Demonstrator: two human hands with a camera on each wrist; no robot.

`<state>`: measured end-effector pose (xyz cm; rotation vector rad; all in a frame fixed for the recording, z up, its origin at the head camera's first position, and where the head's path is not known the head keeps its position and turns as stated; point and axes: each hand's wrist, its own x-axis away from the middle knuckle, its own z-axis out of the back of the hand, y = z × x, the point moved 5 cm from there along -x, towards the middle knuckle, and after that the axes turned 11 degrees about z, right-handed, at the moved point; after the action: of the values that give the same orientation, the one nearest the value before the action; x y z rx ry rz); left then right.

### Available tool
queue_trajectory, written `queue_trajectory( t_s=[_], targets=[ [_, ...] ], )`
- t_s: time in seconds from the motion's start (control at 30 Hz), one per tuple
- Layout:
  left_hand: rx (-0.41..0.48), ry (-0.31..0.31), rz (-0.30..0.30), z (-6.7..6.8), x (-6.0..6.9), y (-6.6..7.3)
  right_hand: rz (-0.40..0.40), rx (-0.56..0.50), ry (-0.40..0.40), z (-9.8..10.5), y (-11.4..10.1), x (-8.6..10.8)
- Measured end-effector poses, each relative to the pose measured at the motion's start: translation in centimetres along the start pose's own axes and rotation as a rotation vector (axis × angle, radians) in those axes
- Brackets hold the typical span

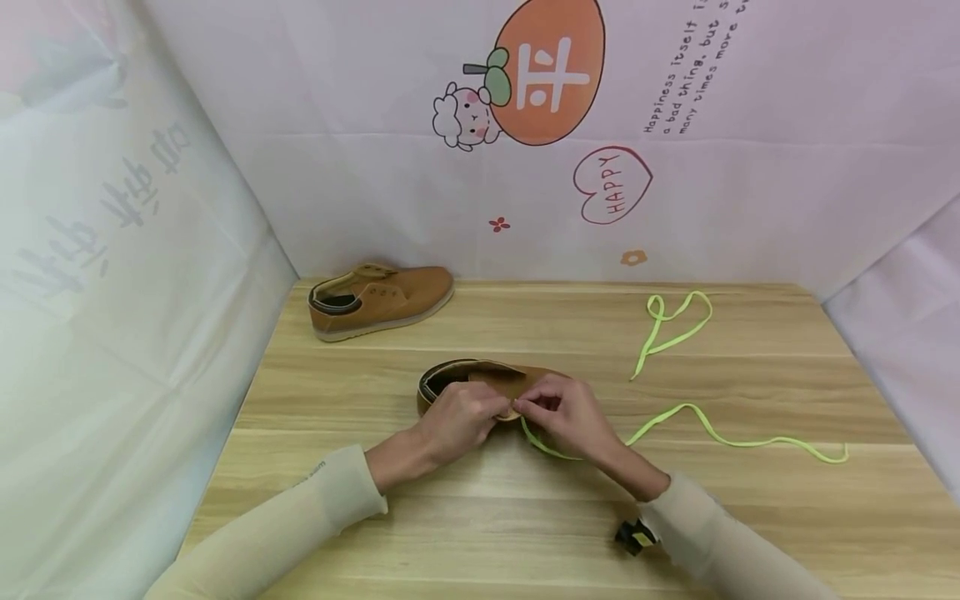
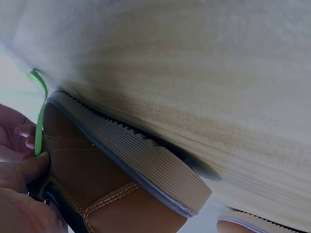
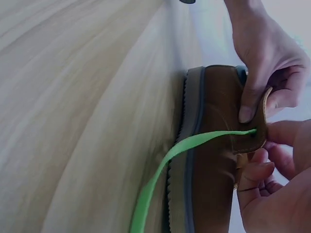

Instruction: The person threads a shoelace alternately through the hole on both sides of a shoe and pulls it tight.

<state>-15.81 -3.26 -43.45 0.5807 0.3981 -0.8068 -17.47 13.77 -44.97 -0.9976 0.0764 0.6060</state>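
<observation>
A brown leather shoe (image 1: 543, 374) lies on the wooden table with its toe to the right. My left hand (image 1: 467, 417) pinches the shoe's eyelet flap (image 3: 250, 141), the thumb pressed on its outer face. Through an eyelet of that flap runs a neon green shoelace (image 3: 192, 141), its long part trailing away over the table. Close against the flap's inner side, my right hand (image 1: 562, 412) has its fingertips bunched at the eyelet, seemingly pinching the lace's end. That end is hidden by the flap and fingers. In the left wrist view the shoe's ribbed sole (image 2: 141, 155) faces the camera.
A second brown shoe (image 1: 382, 300), with no lace in its eyelets, stands at the back left. Another green shoelace (image 1: 667, 337) lies looped at the back right. A small black object (image 1: 635, 536) is by the right cuff. White printed sheets (image 1: 375, 192) wall the table.
</observation>
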Motion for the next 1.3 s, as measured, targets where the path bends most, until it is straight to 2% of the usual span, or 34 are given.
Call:
queue_trajectory(
  t_s=[0.17,0.37,0.53,0.67,0.83,1.0,1.3],
  targets=[
    [-0.024,0.004,-0.01,0.1,0.0,0.2,-0.097,-0.048,-0.008,0.0,0.2,-0.2],
    [-0.023,0.009,0.005,0.1,0.1,0.1,-0.229,-0.237,0.029,1.1,0.5,-0.7],
    [-0.018,0.009,0.013,0.0,0.3,-0.1,-0.231,-0.375,0.093,2.8,0.3,-1.8],
    [0.008,-0.001,0.029,0.0,0.4,-0.3,-0.239,-0.453,0.104,3.9,0.1,-2.4],
    [0.04,-0.003,0.047,0.0,0.4,-0.5,-0.274,-0.469,0.101,5.4,-0.2,-3.0],
    [0.053,0.003,0.068,-0.2,0.4,-0.7,-0.27,-0.461,0.108,7.1,-0.3,-3.7],
    [0.098,-0.029,0.156,-0.2,0.3,-1.1,-0.248,-0.552,0.171,9.6,-1.0,-4.7]
  ],
)
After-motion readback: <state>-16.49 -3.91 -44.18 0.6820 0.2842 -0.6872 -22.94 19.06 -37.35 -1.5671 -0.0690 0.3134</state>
